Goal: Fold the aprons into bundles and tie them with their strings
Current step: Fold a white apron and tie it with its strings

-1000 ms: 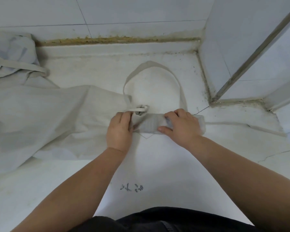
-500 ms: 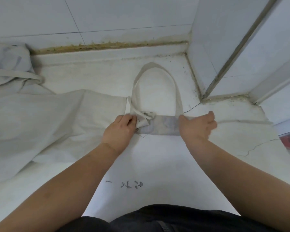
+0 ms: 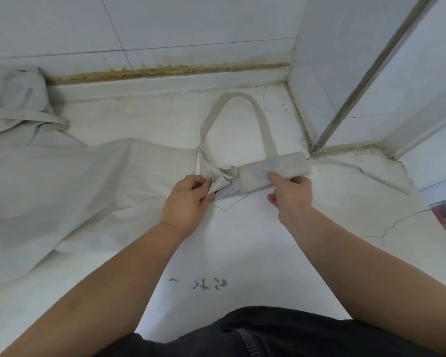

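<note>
Apron bundle (image 3: 265, 173) lies rolled on the worktop (image 3: 242, 240) near the wall corner. Left hand (image 3: 186, 202) pinches its bunched end and right hand (image 3: 291, 197) grips the roll. If either grip eases before the string (image 3: 358, 171) goes round, that roll could well spring open!

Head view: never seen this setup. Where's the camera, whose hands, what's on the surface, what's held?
There is no machine here: a person works with bare hands, and one wide-angle camera on their head looks forward and down. That is why both forearms enter from the bottom. The left hand grips the bunched end of a folded apron bundle, and the right hand pinches it further along. The neck loop lies flat on the white surface. A spread-out apron lies to the left.
</note>
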`<state>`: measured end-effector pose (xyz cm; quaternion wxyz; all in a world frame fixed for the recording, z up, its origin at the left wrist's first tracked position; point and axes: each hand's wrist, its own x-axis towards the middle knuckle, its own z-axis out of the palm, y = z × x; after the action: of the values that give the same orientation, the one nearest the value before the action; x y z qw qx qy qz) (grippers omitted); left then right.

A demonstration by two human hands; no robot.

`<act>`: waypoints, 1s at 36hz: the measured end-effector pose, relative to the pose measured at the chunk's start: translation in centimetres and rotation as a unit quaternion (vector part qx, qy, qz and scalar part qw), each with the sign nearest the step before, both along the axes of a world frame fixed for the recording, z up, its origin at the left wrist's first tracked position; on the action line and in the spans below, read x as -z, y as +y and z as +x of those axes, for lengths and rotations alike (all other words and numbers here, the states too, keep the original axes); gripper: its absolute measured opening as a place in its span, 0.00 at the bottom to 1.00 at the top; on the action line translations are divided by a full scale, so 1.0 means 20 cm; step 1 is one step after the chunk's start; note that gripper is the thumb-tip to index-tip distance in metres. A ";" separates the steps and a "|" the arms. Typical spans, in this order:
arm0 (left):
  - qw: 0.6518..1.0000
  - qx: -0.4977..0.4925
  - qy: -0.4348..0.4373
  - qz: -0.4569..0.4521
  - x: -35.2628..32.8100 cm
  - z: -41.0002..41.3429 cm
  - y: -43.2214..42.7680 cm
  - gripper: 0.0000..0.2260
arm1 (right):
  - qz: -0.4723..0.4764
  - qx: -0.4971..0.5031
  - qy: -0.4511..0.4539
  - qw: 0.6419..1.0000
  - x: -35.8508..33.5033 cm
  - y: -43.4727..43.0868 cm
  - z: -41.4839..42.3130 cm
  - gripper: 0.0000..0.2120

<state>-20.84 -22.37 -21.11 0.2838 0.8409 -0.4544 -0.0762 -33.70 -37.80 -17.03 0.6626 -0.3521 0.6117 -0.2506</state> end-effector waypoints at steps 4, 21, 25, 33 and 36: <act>1.000 0.019 -0.015 0.008 0.02 0.01 0.01 0.20 | -0.013 0.019 -0.014 1.000 0.01 -0.06 0.00 0.22; 0.972 0.045 -0.211 0.091 -0.02 0.00 -0.02 0.21 | -0.568 -0.526 0.319 0.546 0.11 -0.04 0.00 0.24; 0.989 0.026 -0.135 0.061 -0.05 -0.05 -0.09 0.24 | -0.536 -0.558 0.296 0.560 0.11 -0.08 -0.02 0.23; 0.996 0.036 -0.074 0.036 -0.06 -0.06 -0.11 0.16 | -0.497 -0.575 0.235 0.607 0.09 -0.13 -0.03 0.12; 0.992 0.074 -0.097 0.041 -0.04 -0.04 -0.09 0.19 | -0.485 -0.576 0.221 0.620 0.09 -0.14 -0.03 0.06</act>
<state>-21.72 -24.13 -20.22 0.1968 0.8192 -0.5376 -0.0335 -34.39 -40.60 -18.84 0.2490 -0.9474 0.2011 0.0074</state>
